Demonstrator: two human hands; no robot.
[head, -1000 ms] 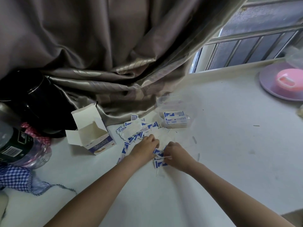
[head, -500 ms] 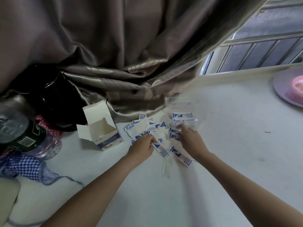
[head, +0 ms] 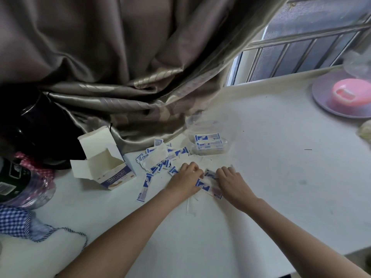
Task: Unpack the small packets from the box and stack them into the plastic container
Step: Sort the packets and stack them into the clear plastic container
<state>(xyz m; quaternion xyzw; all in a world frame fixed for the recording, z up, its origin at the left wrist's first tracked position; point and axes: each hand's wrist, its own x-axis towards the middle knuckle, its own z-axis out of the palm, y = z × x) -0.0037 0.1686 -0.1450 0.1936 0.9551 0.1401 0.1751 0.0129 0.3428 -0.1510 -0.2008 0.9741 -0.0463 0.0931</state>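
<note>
1. White tabletop (head: 261, 157) runs under a bunched grey curtain (head: 120, 57) and a barred window (head: 301, 47).
2. One cardboard box (head: 104, 163) lies open-flapped at the left; one clear plastic container (head: 208, 145) holds two visible stacked layers of packets.
3. Loose blue-and-white packets (head: 158, 157) overlap between them, too jumbled to count.
4. Left hand (head: 185, 178) and right hand (head: 230, 182) both press curled fingers onto a gathered bundle of packets (head: 208, 184); the exact grip is hidden.

Blue-and-white packets (head: 158, 157) on a white bench (head: 261, 157); brown-grey striped curtain (head: 120, 57); blue-checked cloth (head: 14, 219); pink dish (head: 349, 95) on a purple plate (head: 321, 97).
</note>
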